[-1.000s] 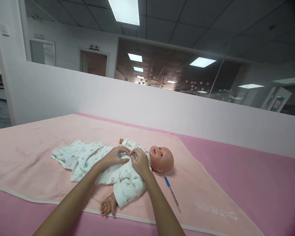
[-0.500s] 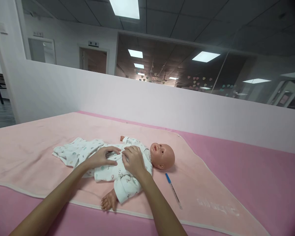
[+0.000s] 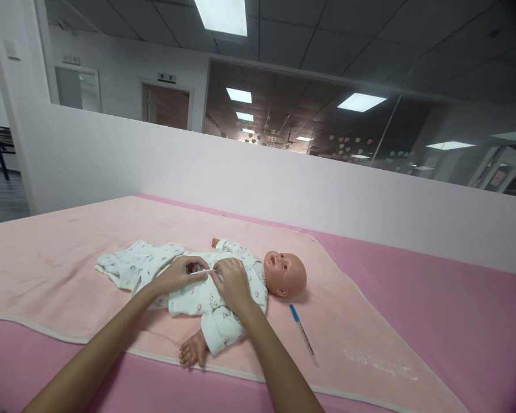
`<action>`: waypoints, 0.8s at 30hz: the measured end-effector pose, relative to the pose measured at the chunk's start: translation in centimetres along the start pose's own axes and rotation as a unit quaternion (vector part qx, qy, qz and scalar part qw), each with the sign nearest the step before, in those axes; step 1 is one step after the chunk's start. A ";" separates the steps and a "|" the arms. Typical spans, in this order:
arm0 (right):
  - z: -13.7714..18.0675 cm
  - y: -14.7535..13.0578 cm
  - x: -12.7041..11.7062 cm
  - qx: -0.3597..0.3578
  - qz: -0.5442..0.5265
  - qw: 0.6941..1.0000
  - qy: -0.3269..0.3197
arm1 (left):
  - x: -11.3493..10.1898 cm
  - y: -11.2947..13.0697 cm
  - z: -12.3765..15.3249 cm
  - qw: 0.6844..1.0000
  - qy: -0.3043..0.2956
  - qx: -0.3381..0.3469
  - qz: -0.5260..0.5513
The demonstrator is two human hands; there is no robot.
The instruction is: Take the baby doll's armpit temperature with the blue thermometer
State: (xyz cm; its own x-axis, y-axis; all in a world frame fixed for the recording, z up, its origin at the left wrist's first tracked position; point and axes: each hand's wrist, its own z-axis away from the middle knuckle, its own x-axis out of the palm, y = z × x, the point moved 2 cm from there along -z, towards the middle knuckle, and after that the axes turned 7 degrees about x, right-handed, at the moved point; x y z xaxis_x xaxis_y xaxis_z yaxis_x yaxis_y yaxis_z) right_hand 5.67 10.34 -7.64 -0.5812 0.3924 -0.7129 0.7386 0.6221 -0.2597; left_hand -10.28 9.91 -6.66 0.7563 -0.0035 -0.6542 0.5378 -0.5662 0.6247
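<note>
On the pink blanket (image 3: 69, 269), we pinch the romper (image 3: 184, 297) on the doll (image 3: 286, 274) — left hand (image 3: 181, 275) and right hand (image 3: 232, 282) both grasping its cloth — a pen (image 3: 303, 337) near the head.

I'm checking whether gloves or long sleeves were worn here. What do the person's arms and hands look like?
Both forearms are bare up to the picture's lower edge, with no sleeve or cuff in view. The left hand and the right hand are ungloved. No ring, watch, bracelet or marking shows on either hand or wrist. The fingernails are too small to judge.
</note>
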 end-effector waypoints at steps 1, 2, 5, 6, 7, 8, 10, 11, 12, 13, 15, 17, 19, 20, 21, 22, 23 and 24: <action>0.0 0.0 0.0 0.002 -0.001 1.000 0.000 | 0.0 -0.1 0.0 1.000 0.004 0.001 0.004; 0.0 0.0 0.0 0.003 -0.002 1.000 -0.001 | 0.1 -0.2 0.0 1.000 0.007 0.002 0.007; 0.0 -0.1 -0.1 0.007 -0.002 1.000 -0.003 | 0.1 -0.4 0.0 1.000 0.012 -0.003 0.008; 0.0 -0.1 -0.1 0.007 -0.001 1.000 -0.004 | 0.1 -0.4 0.0 1.000 0.013 -0.006 0.006; 0.0 -0.1 -0.1 0.007 0.000 1.000 -0.004 | 0.1 -0.4 0.0 1.000 0.014 -0.009 0.004; 0.0 -0.2 -0.2 0.008 0.000 1.000 -0.004 | 0.1 -0.3 0.0 1.000 0.015 -0.012 0.003; 0.0 -0.2 -0.2 0.009 -0.004 1.000 -0.002 | 0.0 -0.3 0.0 1.000 0.015 -0.014 0.002; 0.0 -0.1 -0.2 0.009 -0.006 1.000 -0.001 | 0.0 -0.3 0.1 1.000 0.014 -0.014 0.001; 0.0 -0.1 -0.1 0.009 -0.009 1.000 -0.001 | 0.0 -0.2 0.1 1.000 0.014 -0.014 0.000; 0.0 -0.1 -0.1 0.009 -0.011 1.000 0.000 | -0.1 -0.2 0.1 1.000 0.013 -0.013 -0.002; 0.0 -0.1 -0.1 0.010 -0.011 1.000 0.001 | -0.1 -0.3 0.1 1.000 0.011 -0.012 -0.009; 0.0 0.0 0.0 0.010 -0.011 1.000 0.002 | -0.1 -0.4 0.1 1.000 0.007 -0.008 -0.015; 0.0 0.0 0.0 0.010 -0.012 1.000 0.001 | -0.1 -0.5 0.1 1.000 0.001 -0.001 -0.012; 0.0 0.0 0.0 0.009 -0.013 1.000 0.000 | -0.1 -0.6 0.1 1.000 -0.001 0.000 -0.006; 0.0 0.0 0.0 0.009 -0.012 1.000 -0.002 | -0.1 -0.7 0.1 1.000 -0.001 -0.001 0.002; 0.0 -0.1 0.0 0.009 -0.011 1.000 -0.002 | -0.1 -0.8 0.1 1.000 0.000 -0.004 0.011; 0.0 -0.1 -0.1 0.009 -0.009 1.000 -0.003 | -0.1 -0.8 0.1 1.000 0.003 -0.010 0.018; 0.0 0.0 -0.1 0.010 -0.008 1.000 -0.002 | -0.1 -0.9 0.1 1.000 0.006 -0.015 0.024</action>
State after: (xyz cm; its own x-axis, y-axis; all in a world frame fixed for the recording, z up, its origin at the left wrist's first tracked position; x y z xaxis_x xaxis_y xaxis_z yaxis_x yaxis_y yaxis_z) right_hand 5.66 10.28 -7.58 -0.5920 0.3788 -0.7114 0.7351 0.6156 -0.2840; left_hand -10.84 10.37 -7.22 0.7859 -0.0190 -0.6181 0.5122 -0.5400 0.6678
